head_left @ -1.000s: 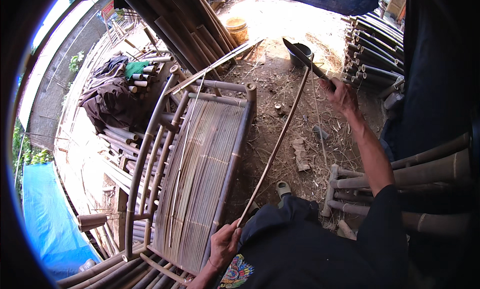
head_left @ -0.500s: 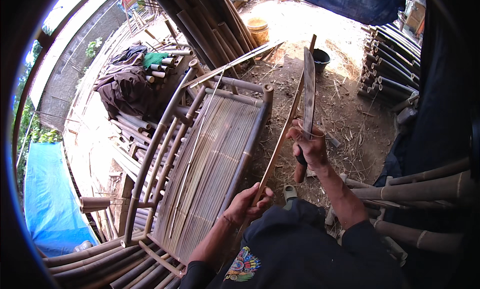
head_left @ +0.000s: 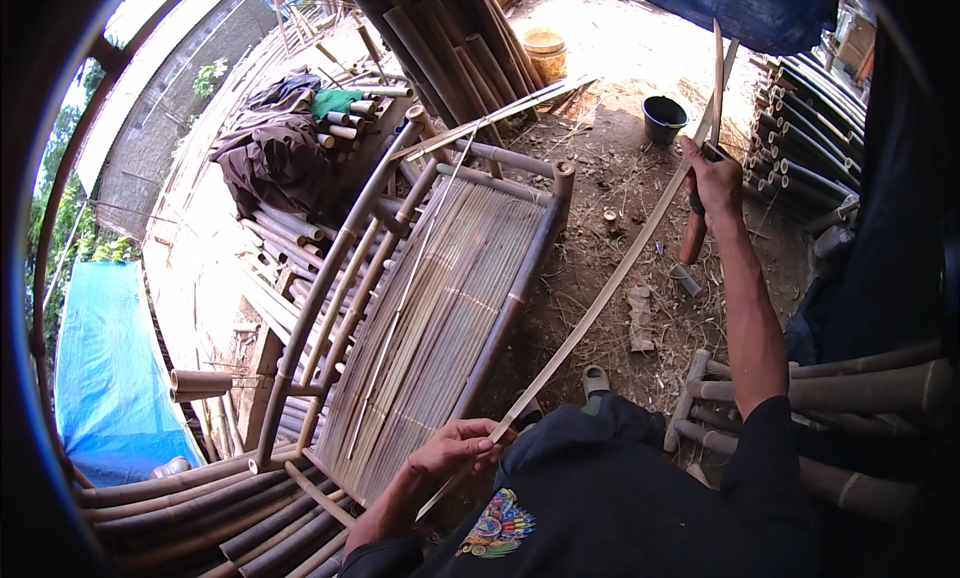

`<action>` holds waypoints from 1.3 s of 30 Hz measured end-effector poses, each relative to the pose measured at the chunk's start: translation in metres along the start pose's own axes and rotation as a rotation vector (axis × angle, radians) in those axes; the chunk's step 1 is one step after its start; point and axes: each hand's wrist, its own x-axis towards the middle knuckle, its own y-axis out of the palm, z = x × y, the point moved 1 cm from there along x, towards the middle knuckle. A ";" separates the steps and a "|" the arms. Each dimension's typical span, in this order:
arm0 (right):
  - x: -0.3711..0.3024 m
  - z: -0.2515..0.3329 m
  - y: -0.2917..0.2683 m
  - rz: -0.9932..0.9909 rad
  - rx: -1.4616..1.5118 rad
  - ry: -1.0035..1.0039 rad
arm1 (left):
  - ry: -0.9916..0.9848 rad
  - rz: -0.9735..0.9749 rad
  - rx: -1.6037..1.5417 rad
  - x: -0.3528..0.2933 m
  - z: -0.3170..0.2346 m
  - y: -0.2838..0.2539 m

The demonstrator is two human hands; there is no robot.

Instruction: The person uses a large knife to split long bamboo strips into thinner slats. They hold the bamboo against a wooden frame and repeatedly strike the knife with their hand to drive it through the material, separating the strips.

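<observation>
A long, flat bamboo strip (head_left: 610, 290) runs slantwise in front of me, its pale face turned up. Near its lower end, my left hand (head_left: 452, 450) is closed around it, fingers and thumb pinching the edges. My right hand (head_left: 718, 186), arm stretched forward, is closed on a machete (head_left: 692, 236), whose wooden handle hangs below the fist. The blade points up and away, seen nearly edge-on beside the strip. The right thumb and fingers also lie against the strip's upper part; whether they grip it is hard to tell.
A bamboo bench (head_left: 440, 308) with a slatted seat stands to my left, thin strips lying across it. Beyond are a black bucket (head_left: 664, 119), a yellowish bucket (head_left: 545, 56) and stacked bamboo poles (head_left: 800, 128). Bamboo frame pieces (head_left: 850, 383) lie at right; shavings litter the ground.
My right hand has moved forward and right with the machete, up to the strip's upper part. The strip has tilted rightward and turned its pale face up. My left hand has shifted slightly left and down.
</observation>
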 end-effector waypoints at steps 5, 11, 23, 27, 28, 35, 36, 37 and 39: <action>-0.005 -0.012 0.001 0.128 -0.673 -0.217 | 0.108 -0.342 0.212 0.015 -0.013 0.018; -0.142 -0.039 0.058 0.369 -0.710 -0.711 | 0.352 -0.578 0.344 0.091 -0.059 0.040; -0.094 -0.044 0.039 0.357 -0.803 -0.381 | 0.433 -0.761 0.645 0.071 -0.015 0.053; -0.044 -0.054 -0.002 0.211 -0.859 -0.359 | 0.402 -0.698 0.777 0.029 0.004 0.064; -0.030 -0.049 -0.014 0.196 -0.852 -0.256 | 0.376 -0.685 0.777 0.018 0.011 0.063; -0.089 -0.040 0.013 0.329 -0.746 -0.410 | 0.294 -0.589 0.424 0.039 -0.003 0.047; -0.116 -0.051 0.025 0.345 -0.701 -0.550 | 0.281 -0.540 0.361 0.055 -0.023 0.050; -0.145 -0.051 0.039 0.408 -0.557 -0.679 | 0.279 -0.500 0.291 0.070 -0.039 0.054; -0.188 -0.054 0.059 0.437 -0.534 -0.757 | 0.308 -0.512 0.283 0.094 -0.059 0.057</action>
